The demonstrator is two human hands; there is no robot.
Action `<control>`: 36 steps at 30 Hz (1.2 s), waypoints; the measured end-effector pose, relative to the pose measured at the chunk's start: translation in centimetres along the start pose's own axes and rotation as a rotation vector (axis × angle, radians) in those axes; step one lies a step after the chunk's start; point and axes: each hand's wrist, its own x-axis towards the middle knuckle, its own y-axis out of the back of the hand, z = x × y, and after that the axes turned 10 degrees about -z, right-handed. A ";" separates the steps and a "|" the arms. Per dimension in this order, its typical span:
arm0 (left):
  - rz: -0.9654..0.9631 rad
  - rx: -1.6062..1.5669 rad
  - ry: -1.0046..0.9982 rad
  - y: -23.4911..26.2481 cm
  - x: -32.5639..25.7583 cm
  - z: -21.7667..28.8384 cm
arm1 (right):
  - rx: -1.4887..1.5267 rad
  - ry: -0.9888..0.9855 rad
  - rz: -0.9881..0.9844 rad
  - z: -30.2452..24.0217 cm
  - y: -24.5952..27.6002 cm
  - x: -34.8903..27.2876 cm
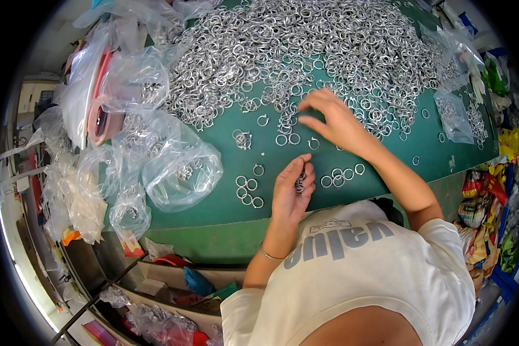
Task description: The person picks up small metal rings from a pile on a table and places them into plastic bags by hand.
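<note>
A big heap of silver metal rings [305,52] covers the far part of the green table [213,207]. My left hand [291,190] rests near the front edge, palm up, its fingers closed on a small stack of rings [300,183]. My right hand [334,121] reaches further out, fingers spread flat on the table at the heap's near edge, touching loose rings [288,138]. Small groups of single rings [248,190] lie left of my left hand, and others [340,176] lie to its right.
Clear plastic bags [173,161], some with rings inside, pile up along the table's left side over a pink tray [101,109]. Smaller bags of rings [452,115] lie at the right. Shelves with clutter [173,288] sit below the front edge. Coloured packets [478,207] hang at the right.
</note>
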 end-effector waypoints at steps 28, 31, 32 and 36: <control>-0.041 0.001 0.031 0.1 -0.2 0.0 | 0.283 -0.316 -0.322 -0.3 3.6 -1.3; -0.012 0.015 0.021 -0.3 -0.3 0.1 | -0.002 -0.201 -0.282 0.3 2.8 -1.4; -0.024 0.008 0.022 -0.2 -0.3 0.1 | -0.020 -0.265 -0.210 0.3 2.3 -0.8; -0.039 0.005 0.023 0.0 -0.2 -0.1 | -0.335 0.022 0.051 0.5 -0.5 0.7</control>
